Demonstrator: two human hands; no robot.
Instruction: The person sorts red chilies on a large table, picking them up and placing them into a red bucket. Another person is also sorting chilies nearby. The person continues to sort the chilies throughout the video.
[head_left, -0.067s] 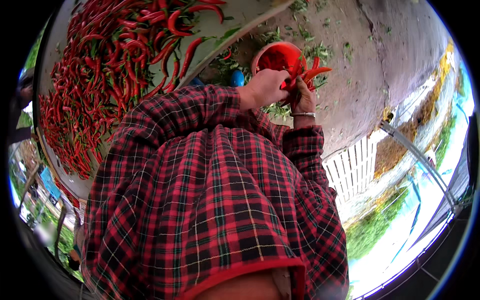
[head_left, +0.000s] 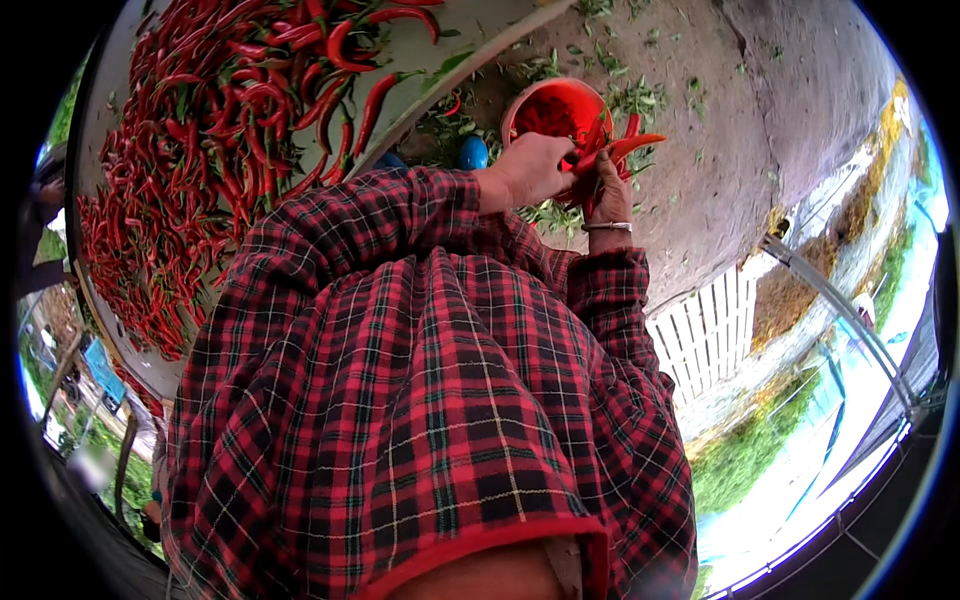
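Observation:
My right hand (head_left: 608, 198) is closed around a bunch of red chili peppers (head_left: 628, 150), their tips fanning out past the thumb. Against the bunch, my left hand (head_left: 532, 168) is closed, its fingertips pinching at a pepper; the exact grip is partly hidden. Both hands are at the near rim of a red bucket (head_left: 562, 92) on the ground. More red peppers (head_left: 545, 117) lie inside it.
On the left, a large pale table (head_left: 430, 108) carries a broad heap of red chili peppers (head_left: 240, 140) with green stems. A blue rounded object (head_left: 473, 153) sits left of the bucket. Green leaf scraps (head_left: 640, 98) litter the ground. A white slatted crate (head_left: 705, 335) stands at right.
My left hand has shifted very slightly left, and my right hand's thumb has risen a little against the peppers. Otherwise the scene is nearly the same.

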